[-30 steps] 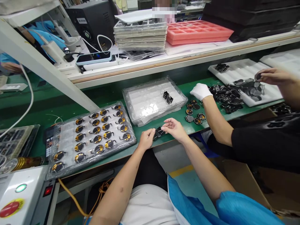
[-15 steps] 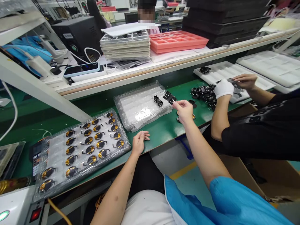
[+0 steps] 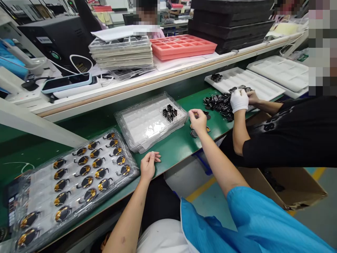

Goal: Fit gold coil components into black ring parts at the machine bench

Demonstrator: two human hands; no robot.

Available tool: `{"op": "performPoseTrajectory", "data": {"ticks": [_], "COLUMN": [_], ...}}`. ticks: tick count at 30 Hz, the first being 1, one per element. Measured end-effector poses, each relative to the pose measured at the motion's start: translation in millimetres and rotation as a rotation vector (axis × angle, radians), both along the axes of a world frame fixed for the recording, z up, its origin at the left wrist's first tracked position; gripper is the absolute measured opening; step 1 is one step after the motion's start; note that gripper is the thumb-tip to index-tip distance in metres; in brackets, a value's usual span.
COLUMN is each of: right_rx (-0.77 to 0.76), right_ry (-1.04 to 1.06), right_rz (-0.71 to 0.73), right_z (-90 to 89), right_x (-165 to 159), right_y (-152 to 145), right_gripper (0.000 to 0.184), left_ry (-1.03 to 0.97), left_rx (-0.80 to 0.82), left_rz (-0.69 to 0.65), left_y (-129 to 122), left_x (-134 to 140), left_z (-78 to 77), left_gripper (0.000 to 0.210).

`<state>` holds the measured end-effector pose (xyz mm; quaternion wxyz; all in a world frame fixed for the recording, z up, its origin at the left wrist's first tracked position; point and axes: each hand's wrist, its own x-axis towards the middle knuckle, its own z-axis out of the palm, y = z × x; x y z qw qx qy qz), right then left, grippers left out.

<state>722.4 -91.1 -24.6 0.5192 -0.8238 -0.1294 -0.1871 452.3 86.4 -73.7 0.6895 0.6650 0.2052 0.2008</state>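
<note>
My right hand [image 3: 198, 121] hovers at the right edge of a clear plastic tray stack [image 3: 139, 121]. Its fingers are curled in, and nothing shows at their tips. Black binder clips [image 3: 170, 112] with wire handles lie bunched in the top tray. Just under that hand, round black-and-gold pieces [image 3: 194, 133] rest on the green bench, partly covered by it. Resting at the bench edge, my left hand [image 3: 149, 165] is empty, with fingers loosely stretched. To its left, a second clear tray [image 3: 39, 186] carries rows of round black-and-gold pieces with dark hooks [image 3: 86, 181].
A co-worker's white-gloved hand [image 3: 239, 101] and bare hand [image 3: 253, 98] work beside a heap of binder clips [image 3: 219, 104] and a white tray [image 3: 263, 84]. The shelf [image 3: 126, 86] overhangs the bench, bearing stacked trays [image 3: 121, 52] and a red compartment tray [image 3: 184, 47].
My right hand has let go of the binder clip, which now lies among the others in the tray. The view has shifted slightly right. My left hand stays at the bench edge.
</note>
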Motion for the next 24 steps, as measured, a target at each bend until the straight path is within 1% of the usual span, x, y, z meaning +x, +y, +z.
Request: {"op": "performPoseTrajectory", "data": {"ticks": [3,6,8,11,13,16,18,21,24], "right_rx": [-0.049,-0.109,-0.158,-0.231,-0.304,-0.418,-0.471,-0.538,-0.587], "right_ry": [0.124,0.198,0.233,0.253,0.272,0.347,0.419,0.516,0.506], "right_rz": [-0.197,-0.297,-0.35,-0.419,-0.41,-0.338,-0.301,-0.247,-0.173], "right_z": [-4.0,-3.1,-0.7,3.7,6.4,9.9,10.7,7.1,-1.2], "right_x": [29.9,59.6,75.9,94.8,105.4,118.3,122.6,118.8,104.8], "right_y": [-35.8,-65.8,-77.6,-82.2,-80.2,-78.5,-81.1,-88.7,-93.7], "right_gripper": [0.018,0.012,0.013,0.023,0.024,0.014,0.011,0.019,0.033], "left_ry": [0.004,0.004,0.003,0.003,0.005,0.01,0.012,0.013,0.013], "left_rx": [0.0,0.004,0.007,0.01,0.012,0.013,0.012,0.008,0.005], "left_rz": [0.001,0.007,0.013,0.019,0.022,0.028,0.034,0.038,0.038], "left_y": [0.4,0.7,0.6,0.4,0.2,0.0,-0.1,-0.4,-0.4], "left_x": [-0.3,0.1,0.5,0.8,0.8,0.8,0.7,0.8,0.8], "left_z": [-0.6,-1.0,-0.9,-0.3,0.3,1.2,1.8,2.2,1.9], "left_gripper": [0.055,0.054,0.054,0.053,0.052,0.052,0.052,0.051,0.051]}}
